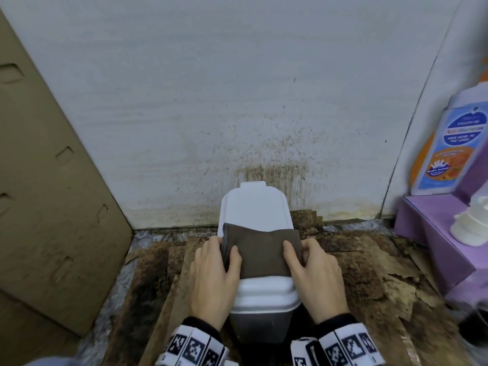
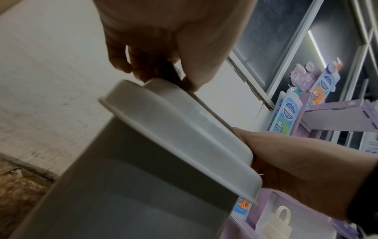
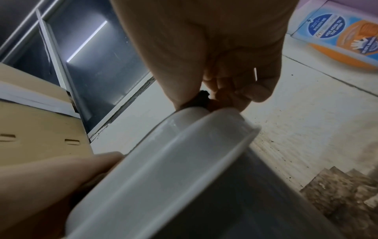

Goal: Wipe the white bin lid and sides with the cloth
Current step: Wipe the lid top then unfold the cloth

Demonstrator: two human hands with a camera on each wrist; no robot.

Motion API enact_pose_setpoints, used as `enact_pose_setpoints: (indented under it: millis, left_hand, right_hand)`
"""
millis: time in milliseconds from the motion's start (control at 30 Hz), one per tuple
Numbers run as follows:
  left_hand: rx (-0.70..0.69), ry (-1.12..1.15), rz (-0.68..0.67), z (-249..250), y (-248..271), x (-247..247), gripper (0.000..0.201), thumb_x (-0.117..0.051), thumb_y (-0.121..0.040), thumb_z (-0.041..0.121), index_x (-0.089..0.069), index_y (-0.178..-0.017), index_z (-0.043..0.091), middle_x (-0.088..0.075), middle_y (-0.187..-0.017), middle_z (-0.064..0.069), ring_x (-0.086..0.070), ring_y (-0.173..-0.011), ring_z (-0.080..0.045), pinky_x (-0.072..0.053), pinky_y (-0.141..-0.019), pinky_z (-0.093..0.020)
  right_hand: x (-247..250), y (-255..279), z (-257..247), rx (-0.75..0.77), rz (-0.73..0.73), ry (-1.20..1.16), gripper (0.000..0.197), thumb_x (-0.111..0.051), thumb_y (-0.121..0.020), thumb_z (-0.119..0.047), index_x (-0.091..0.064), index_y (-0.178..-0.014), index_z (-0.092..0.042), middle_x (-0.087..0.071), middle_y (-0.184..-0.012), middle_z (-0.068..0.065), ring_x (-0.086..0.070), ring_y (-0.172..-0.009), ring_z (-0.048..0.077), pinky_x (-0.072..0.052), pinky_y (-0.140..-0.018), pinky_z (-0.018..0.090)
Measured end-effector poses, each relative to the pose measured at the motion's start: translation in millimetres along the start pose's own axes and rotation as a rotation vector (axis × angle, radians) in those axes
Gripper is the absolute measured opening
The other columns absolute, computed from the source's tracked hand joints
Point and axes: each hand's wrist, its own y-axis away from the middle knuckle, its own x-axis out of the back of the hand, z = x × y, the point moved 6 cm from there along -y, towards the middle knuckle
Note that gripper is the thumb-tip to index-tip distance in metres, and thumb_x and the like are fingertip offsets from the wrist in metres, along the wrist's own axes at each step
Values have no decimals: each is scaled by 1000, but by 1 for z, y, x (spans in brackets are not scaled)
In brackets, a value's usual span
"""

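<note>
A white bin stands against the wall, its lid (image 1: pixel 254 207) on top and its grey body (image 2: pixel 122 194) below. A brown cloth (image 1: pixel 261 249) is spread across the near half of the lid. My left hand (image 1: pixel 224 247) pinches the cloth's left edge, thumb on top and fingers down the lid's side. On the other side my right hand (image 1: pixel 298 247) pinches the right edge the same way. In the left wrist view the left hand (image 2: pixel 163 76) holds a dark bit of cloth (image 2: pixel 171 71) at the lid (image 2: pixel 174 129). The right wrist view shows the cloth (image 3: pixel 200 98) in my right hand (image 3: pixel 214 97) above the lid (image 3: pixel 163 161).
A brown cardboard panel (image 1: pixel 52 207) leans at the left. A purple display stand (image 1: pixel 435 247) with a hand-wash sign (image 1: pixel 449 143) and a white pump top (image 1: pixel 470 225) crowds the right. The white wall (image 1: pixel 237 101) behind is stained; the floor (image 1: pixel 369 273) is dirty, torn cardboard.
</note>
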Motion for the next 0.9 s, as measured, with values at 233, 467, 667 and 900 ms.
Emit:
enact_pose_setpoints:
  millis: [233,467,667,900]
  left_hand:
    - [-61,94,-94,6,-8,0,14,-48,-102,31,-43,-93,22,-60,-68,4,-60,-61,-12,-44,-63,-36]
    - [24,308,-104,5,-17,5,21,-52,-101,38,-47,-88,22,-57,-67,5,-56,-60,-6,-42,-57,-30]
    - [22,488,-101,37,-17,8,20,-51,-99,45,-56,-100,26,-69,-88,7,-67,-85,-12,-57,-80,-49]
    - [-50,686,-140,103,-17,14,18,-51,-101,35,-58,-109,20,-72,-106,-1,-70,-99,-13,-57,-87,-40]
  right_hand:
    - [-2,-6,3,32,-82,-17,37,-44,-101,-50,-46,-78,-21,-51,-59,-4,-54,-57,13,-39,-54,35]
    - [18,-6,-14,113,-71,-237,32,-43,-104,-45,-42,-80,-24,-44,-57,-6,-47,-52,7,-31,-52,27]
    - [54,-13,-21,155,-31,-236,33,-42,-104,-47,-45,-83,-22,-46,-56,-7,-47,-50,8,-33,-51,29]
    - [119,-16,-30,220,-20,-275,30,-38,-103,-54,-50,-96,-28,-67,-77,14,-61,-69,29,-48,-67,52]
